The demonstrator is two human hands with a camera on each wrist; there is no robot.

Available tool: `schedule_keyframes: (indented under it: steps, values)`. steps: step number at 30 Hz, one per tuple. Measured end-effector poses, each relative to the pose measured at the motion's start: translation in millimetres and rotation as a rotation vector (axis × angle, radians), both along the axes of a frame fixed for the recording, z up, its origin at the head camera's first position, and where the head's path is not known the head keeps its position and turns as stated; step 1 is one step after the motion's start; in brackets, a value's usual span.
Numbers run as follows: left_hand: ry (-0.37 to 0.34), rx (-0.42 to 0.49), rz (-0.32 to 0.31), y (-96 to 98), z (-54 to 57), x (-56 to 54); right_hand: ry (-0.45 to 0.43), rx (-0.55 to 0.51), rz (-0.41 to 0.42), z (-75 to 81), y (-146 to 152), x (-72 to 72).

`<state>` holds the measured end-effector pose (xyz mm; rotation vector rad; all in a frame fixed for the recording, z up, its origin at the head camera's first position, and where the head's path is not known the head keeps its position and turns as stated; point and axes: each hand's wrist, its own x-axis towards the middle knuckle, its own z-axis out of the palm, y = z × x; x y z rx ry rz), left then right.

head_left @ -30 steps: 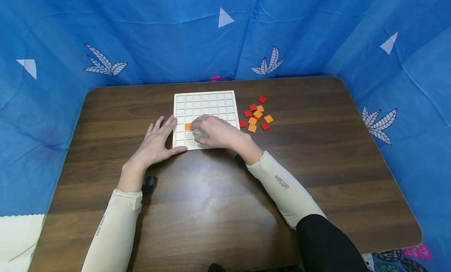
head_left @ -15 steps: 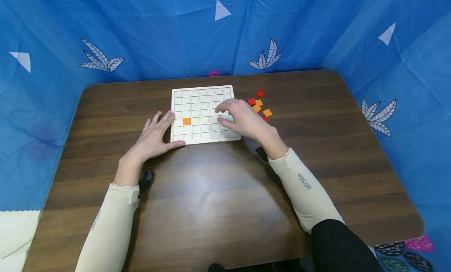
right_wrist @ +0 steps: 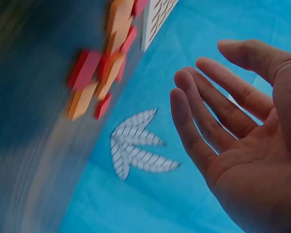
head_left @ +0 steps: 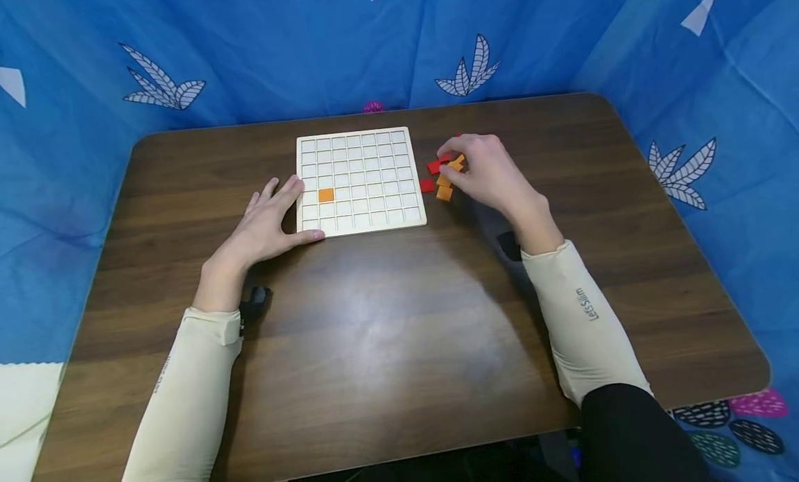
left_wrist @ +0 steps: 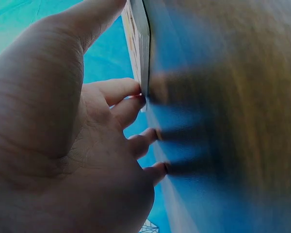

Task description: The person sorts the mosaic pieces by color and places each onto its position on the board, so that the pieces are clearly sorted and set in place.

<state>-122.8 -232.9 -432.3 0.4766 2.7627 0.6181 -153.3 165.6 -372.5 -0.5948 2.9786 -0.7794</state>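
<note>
A white grid board (head_left: 374,180) lies on the table, with one orange square tile (head_left: 326,195) in a cell on its left side. My left hand (head_left: 265,222) rests along the board's left edge, fingers spread and thumb at the near left corner. In the left wrist view, its fingertips meet the board's side (left_wrist: 144,48) and the tabletop. My right hand (head_left: 490,173) hovers over the loose tiles right of the board, hiding some of them. The right wrist view shows its fingers extended and holding nothing, apart from a red tile (right_wrist: 83,69) and an orange tile (right_wrist: 82,101).
Several red and orange tiles lie in a loose cluster, with a red tile (head_left: 427,185) close by the board's right edge. Blue patterned cloth (head_left: 281,59) hangs behind the brown wooden table (head_left: 374,315). A dark wrist strap (head_left: 257,303) shows at the left wrist.
My right hand has let go of the orange tile on the board and moved right, over the loose tiles. The left hand stays at the board's edge. The head view has shifted slightly.
</note>
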Motion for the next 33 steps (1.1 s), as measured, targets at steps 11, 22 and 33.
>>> schedule_keyframes:
  steps: [11,22,33]
  values:
    - [0.024,0.023,-0.003,0.1,-2.2,1.0,-0.169,0.052,-0.074,-10.6,46.6,-2.5]
    - [0.029,0.043,-0.016,-4.2,-2.7,-0.8,-0.225,0.080,-0.082,-30.5,51.0,-14.2]
    - [0.030,0.014,-0.029,-3.3,-3.2,-3.9,-0.163,0.070,-0.093,-35.2,55.5,-19.3]
